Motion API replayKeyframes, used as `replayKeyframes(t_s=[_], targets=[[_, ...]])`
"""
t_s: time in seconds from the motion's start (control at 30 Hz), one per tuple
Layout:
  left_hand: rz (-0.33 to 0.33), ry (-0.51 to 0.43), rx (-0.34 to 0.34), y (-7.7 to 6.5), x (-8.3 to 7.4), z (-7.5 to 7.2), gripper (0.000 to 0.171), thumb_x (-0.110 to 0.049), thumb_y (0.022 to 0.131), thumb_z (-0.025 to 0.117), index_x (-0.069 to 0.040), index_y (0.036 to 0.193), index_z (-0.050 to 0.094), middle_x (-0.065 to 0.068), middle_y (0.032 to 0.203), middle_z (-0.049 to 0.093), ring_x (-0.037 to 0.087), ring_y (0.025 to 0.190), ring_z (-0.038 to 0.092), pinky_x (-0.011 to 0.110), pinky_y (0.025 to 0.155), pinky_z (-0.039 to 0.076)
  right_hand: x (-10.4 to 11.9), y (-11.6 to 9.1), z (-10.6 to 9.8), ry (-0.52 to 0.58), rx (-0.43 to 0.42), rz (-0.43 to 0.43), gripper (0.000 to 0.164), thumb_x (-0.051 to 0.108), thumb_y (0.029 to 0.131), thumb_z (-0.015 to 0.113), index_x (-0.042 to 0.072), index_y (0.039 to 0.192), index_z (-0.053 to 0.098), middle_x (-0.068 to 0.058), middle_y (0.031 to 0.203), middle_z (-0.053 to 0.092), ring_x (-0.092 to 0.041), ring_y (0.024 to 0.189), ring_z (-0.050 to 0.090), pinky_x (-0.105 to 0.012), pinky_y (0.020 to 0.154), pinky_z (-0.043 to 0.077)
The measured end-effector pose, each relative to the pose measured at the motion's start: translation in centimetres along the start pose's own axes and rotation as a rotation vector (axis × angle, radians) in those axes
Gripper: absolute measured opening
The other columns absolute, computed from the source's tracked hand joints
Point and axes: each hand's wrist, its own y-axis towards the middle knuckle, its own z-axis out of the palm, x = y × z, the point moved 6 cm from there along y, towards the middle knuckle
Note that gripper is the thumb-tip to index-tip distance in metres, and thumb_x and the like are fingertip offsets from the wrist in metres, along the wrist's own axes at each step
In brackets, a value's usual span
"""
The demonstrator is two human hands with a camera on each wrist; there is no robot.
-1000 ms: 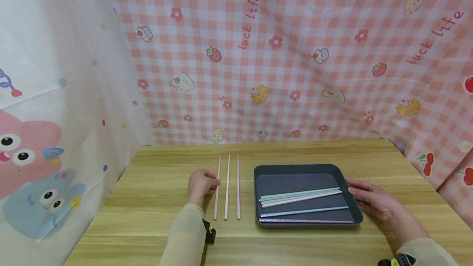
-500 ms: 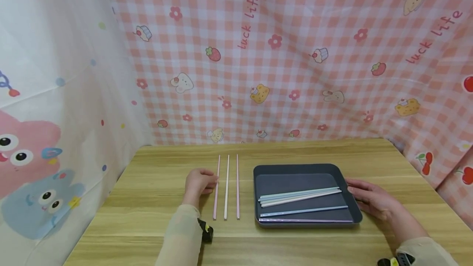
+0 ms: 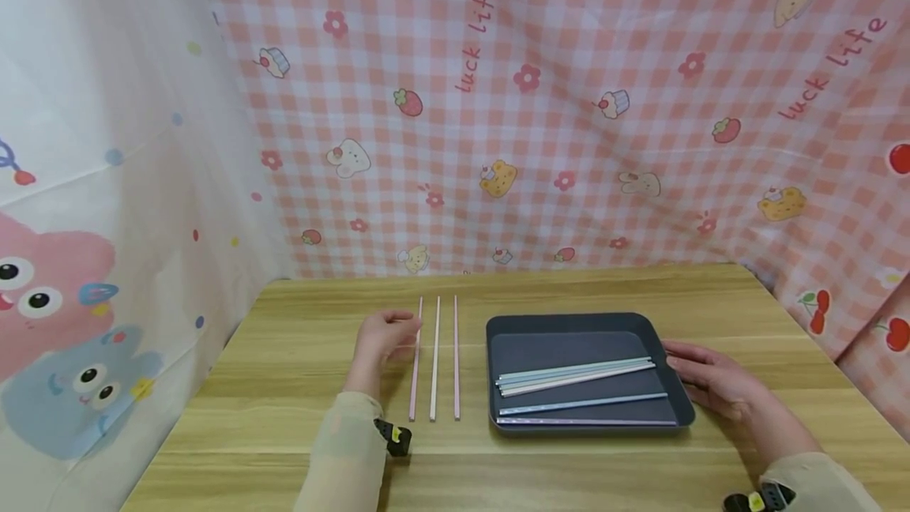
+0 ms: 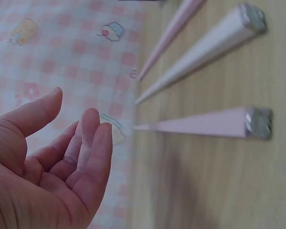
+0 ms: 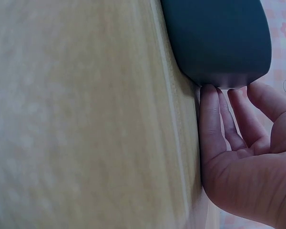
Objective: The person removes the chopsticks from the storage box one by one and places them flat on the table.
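Avoid nudging the pink chopstick [image 3: 415, 380] just beside released left grip [image 3: 385, 337], bracing dark-gray tray [image 3: 569, 348] lightly with unclenched right grip [image 3: 714, 379].

Three chopsticks [image 3: 435, 358] lie side by side on a table [image 3: 533, 464], between a person's left hand [image 3: 382, 338] and a tray [image 3: 569, 346] with more sticks [image 3: 577, 379] inside; the right hand [image 3: 716, 382] touches the tray's right end, a patterned cloth [image 3: 455, 129] behind.
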Motion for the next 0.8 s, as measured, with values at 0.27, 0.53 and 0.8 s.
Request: replayKeyframes(t_s=[0.27,0.53,0.8], targets=[[0.042,-0.057,0.041,-0.5,-1.7,0.8,0.043,-0.011,0.089,0.074,0.004,0.126,0.060,0.020,0.111,0.067,0.032,0.096,0.067,0.044,0.086,0.055,0.1,0.1,0.0,-0.022,-0.033,0.015,0.030,0.010,0.101,0.057,0.035,0.104,0.073,0.011,0.105,0.068,-0.008,0.096,0.064,-0.029,0.082,0.054],[0.129,-0.100,0.092,-1.8,-4.2,2.1,0.045,-0.011,0.090,0.075,0.005,0.128,0.058,0.019,0.111,0.065,0.032,0.097,0.067,0.046,0.089,0.054,0.1,0.0,0.0,-0.016,-0.019,0.005,0.030,0.010,0.102,0.056,0.035,0.104,0.073,0.011,0.105,0.069,-0.008,0.096,0.064,-0.029,0.081,0.054],[0.244,-0.067,0.118,-3.2,-6.3,3.9,0.045,-0.013,0.090,0.074,0.005,0.129,0.058,0.021,0.114,0.065,0.027,0.095,0.068,0.043,0.088,0.054,0.2,-0.1,0.2,-0.002,-0.009,-0.004,0.031,0.009,0.101,0.057,0.035,0.103,0.073,0.011,0.105,0.069,-0.008,0.096,0.065,-0.028,0.081,0.055]])
